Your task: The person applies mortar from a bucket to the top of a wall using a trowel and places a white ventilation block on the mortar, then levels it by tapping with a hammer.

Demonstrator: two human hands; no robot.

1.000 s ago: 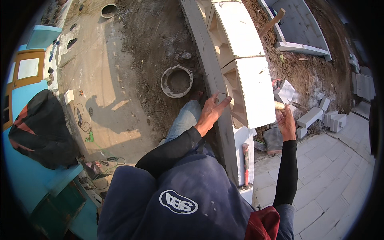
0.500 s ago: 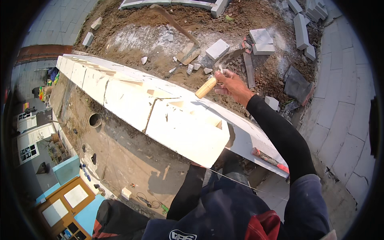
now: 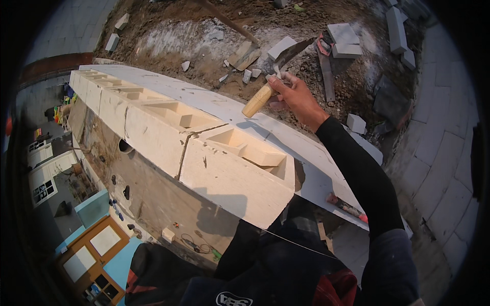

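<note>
My right hand (image 3: 292, 97) is closed around the wooden handle of a trowel (image 3: 259, 100). Its dark metal blade points up and away to the right, over the dirt. The trowel is held above a long white row of hollow blocks (image 3: 229, 191), apart from it. Open cavities (image 3: 250, 148) show along the top of the row, and a dark joint (image 3: 185, 153) crosses it. My left sleeve (image 3: 241, 247) reaches up to the row's near end; the hand is hidden there. A thin string (image 3: 301, 244) runs from the row's near corner.
A white ledge (image 3: 286, 135) runs along the row's right side, with a red-ended tool (image 3: 347, 206) lying on it. Beyond lie white blocks (image 3: 343, 34), a red-handled saw (image 3: 326, 76), a long wooden pole (image 3: 229, 21) and rubble. A lower yard with a round pipe (image 3: 125, 146) is on the left.
My right hand has shifted slightly left, and the trowel's blade shows more clearly against the dirt. The view has tilted, showing more of the cavities. My left hand's sliver of skin is now hidden.
</note>
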